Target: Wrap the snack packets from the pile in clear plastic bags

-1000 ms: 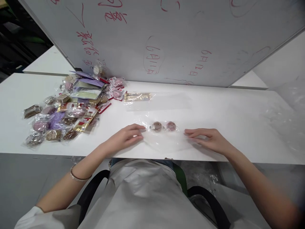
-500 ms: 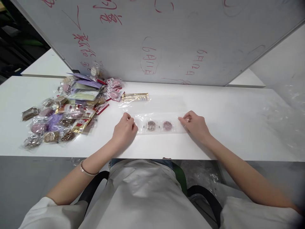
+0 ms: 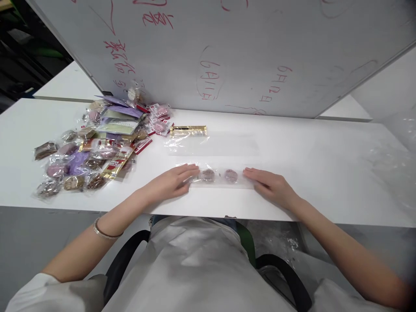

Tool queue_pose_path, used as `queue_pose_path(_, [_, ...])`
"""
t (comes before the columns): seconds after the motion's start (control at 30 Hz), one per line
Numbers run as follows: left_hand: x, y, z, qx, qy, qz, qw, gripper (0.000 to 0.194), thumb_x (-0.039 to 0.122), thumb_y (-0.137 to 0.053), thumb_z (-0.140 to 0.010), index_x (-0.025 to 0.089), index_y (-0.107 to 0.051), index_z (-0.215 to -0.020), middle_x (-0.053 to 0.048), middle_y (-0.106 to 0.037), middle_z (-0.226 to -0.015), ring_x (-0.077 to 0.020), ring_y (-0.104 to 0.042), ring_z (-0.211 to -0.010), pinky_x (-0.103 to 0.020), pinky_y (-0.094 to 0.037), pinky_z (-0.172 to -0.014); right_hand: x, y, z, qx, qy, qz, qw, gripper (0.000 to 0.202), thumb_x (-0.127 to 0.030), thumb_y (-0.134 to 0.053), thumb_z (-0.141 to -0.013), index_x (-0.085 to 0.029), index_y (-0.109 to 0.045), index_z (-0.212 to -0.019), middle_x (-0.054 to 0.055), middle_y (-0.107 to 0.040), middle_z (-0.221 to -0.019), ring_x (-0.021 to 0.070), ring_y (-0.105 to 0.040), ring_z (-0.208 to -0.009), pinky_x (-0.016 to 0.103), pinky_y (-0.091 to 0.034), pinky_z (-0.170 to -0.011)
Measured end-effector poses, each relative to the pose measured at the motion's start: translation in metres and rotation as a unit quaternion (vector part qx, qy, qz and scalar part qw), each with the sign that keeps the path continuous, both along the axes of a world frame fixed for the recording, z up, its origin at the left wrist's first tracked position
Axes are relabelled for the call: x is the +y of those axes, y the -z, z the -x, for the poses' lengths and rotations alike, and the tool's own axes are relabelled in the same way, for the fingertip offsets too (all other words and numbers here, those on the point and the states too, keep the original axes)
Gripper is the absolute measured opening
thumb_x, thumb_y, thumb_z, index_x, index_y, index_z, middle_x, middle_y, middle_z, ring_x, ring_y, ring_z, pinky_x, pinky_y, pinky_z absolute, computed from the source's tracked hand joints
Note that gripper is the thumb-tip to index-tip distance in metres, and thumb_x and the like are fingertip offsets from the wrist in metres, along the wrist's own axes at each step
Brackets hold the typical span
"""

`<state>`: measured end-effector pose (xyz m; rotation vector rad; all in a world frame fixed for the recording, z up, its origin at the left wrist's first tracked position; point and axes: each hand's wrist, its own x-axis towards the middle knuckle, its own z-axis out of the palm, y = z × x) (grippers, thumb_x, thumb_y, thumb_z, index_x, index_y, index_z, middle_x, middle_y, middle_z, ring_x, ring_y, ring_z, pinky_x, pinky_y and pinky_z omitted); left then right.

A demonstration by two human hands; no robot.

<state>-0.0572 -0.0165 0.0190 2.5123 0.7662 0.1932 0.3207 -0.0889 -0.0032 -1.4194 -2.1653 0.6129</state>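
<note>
A long clear plastic bag (image 3: 219,183) lies flat in front of me on the white table. Inside it, side by side, are a brownish round piece (image 3: 208,175) and a pinkish one (image 3: 231,175); their exact kind is unclear. My left hand (image 3: 172,181) rests on the bag's left end, fingers stretched out and pointing inward. Over the right end, my right hand (image 3: 271,184) lies with its fingers extended, tips just beside the pinkish piece. Both hands are open.
Another clear plastic bag (image 3: 224,145) lies just behind, touching a narrow gold packet (image 3: 188,131). Heaped at the left are several wrapped snacks (image 3: 74,182) and purple-and-green packets (image 3: 118,125). A whiteboard (image 3: 240,52) with red writing stands at the back. Crumpled clear plastic (image 3: 393,167) is at the right.
Both hands have gone from bent, pinching fingers at the bag's ends to stretched fingers laid flat on it. The bag sits slightly nearer me, and the view has shifted a little.
</note>
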Motion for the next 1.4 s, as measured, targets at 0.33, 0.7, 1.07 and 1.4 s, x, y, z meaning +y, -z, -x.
queue_pose_path(0.33, [0.009, 0.001, -0.01, -0.169, -0.306, 0.145, 0.926, 0.036, 0.048, -0.049, -0.096, 0.018, -0.067, -0.105, -0.005, -0.074, -0.083, -0.0208, -0.069, -0.078, -0.032, -0.052, -0.074, 0.027, -0.007, 0.024, 0.248, 0.278, 0.187, 0.909, 0.038, -0.058, -0.072, -0.077, -0.02, -0.069, -0.083, 0.005, -0.073, -0.073, 0.0262, -0.074, -0.073, 0.044, -0.062, -0.076])
queue_pose_path(0.7, [0.007, 0.016, -0.01, -0.036, -0.08, -0.171, 0.981, 0.036, 0.017, -0.041, -0.098, 0.023, -0.059, -0.129, -0.013, -0.062, -0.128, -0.0283, -0.054, -0.125, -0.048, -0.045, -0.104, 0.03, 0.003, 0.03, -0.119, 0.034, -0.165, 0.978, 0.036, -0.02, -0.052, -0.094, -0.027, -0.059, -0.128, 0.009, -0.063, -0.132, 0.0277, -0.054, -0.13, 0.053, -0.042, -0.111])
queue_pose_path(1.07, [0.009, 0.004, 0.013, -0.1, -0.17, 0.038, 0.98, 0.036, 0.043, -0.043, -0.099, 0.022, -0.068, -0.114, -0.008, -0.074, -0.113, -0.0244, -0.069, -0.105, -0.039, -0.054, -0.094, 0.021, -0.006, 0.021, 0.028, 0.074, 0.039, 0.996, 0.033, -0.036, -0.054, -0.091, -0.03, -0.065, -0.122, 0.003, -0.077, -0.102, 0.0263, -0.074, -0.095, 0.044, -0.061, -0.085])
queue_pose_path(1.4, [0.012, 0.011, 0.004, -0.069, -0.127, -0.122, 0.982, 0.032, 0.035, -0.051, -0.098, 0.026, -0.065, -0.125, -0.012, -0.058, -0.138, -0.0305, -0.047, -0.135, -0.053, -0.036, -0.113, 0.022, -0.007, 0.033, -0.103, 0.07, -0.09, 0.988, 0.036, -0.032, -0.055, -0.092, -0.024, -0.059, -0.127, 0.014, -0.061, -0.133, 0.0318, -0.059, -0.123, 0.053, -0.05, -0.102])
